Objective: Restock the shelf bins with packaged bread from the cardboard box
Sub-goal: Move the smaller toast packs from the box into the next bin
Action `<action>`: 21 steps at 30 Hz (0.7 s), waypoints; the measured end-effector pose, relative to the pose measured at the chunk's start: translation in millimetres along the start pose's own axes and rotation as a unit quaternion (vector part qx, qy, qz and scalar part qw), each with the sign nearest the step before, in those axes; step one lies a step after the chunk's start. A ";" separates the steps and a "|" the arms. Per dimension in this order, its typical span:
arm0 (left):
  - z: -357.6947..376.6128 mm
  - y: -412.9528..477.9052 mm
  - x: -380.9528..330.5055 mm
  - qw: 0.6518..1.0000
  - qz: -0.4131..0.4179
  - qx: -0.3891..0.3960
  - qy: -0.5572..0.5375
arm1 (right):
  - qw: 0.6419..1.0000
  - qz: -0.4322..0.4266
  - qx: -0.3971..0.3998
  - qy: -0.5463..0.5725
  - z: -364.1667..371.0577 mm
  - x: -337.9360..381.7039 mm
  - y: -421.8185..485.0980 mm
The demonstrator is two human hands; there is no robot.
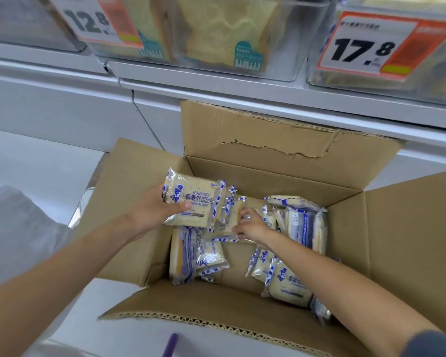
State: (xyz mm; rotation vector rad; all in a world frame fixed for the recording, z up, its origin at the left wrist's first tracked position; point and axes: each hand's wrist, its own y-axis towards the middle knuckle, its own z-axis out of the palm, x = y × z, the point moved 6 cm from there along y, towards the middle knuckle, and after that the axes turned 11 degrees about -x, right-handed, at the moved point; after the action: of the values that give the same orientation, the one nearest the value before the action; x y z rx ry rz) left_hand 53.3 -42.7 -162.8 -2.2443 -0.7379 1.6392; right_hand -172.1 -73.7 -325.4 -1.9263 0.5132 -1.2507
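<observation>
The left hand [153, 211] grips a small stack of bread packets [191, 202] above the open cardboard box [386, 228], fingers clenched around its left edge; the top packet faces up, printed text reading left to right, long axis running roughly left-right. The right hand [251, 226] reaches into the box, fingers pinching another packet [229, 217] tilted on edge beside the stack. More packets [301, 225] lie loose inside. Clear shelf bins [216, 34] sit above.
</observation>
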 end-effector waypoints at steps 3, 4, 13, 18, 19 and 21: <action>2.1 0.0 -2.0 1.000 0.000 -0.003 0.012 | 0.996 -0.059 -0.015 -0.064 -29.5 11.7 -18.3; 4.4 0.5 -4.5 1.000 0.002 -0.003 0.015 | 0.992 -0.086 -0.022 -0.086 -43.5 17.1 -25.3; 36.9 -7.1 -48.4 0.993 0.083 -0.042 0.072 | 0.971 -0.227 -0.050 -0.053 -146.6 105.5 -134.7; 86.7 -36.3 -96.6 0.993 0.067 0.083 0.050 | 0.957 -0.281 -0.075 -0.015 -146.7 139.5 -171.5; 92.2 -39.9 -106.5 0.994 0.069 0.084 0.033 | 0.950 -0.295 -0.101 0.009 -151.4 144.3 -177.8; 94.2 -42.4 -126.7 0.996 0.073 0.048 -0.019 | 0.937 -0.309 -0.160 0.043 -166.1 152.1 -191.4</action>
State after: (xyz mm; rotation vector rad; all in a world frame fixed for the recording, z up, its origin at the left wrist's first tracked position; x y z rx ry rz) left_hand -75.1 -83.8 -70.4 -2.2521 -0.5022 1.7489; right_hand -268.3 -121.4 -50.1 -2.4264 0.1493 -1.7307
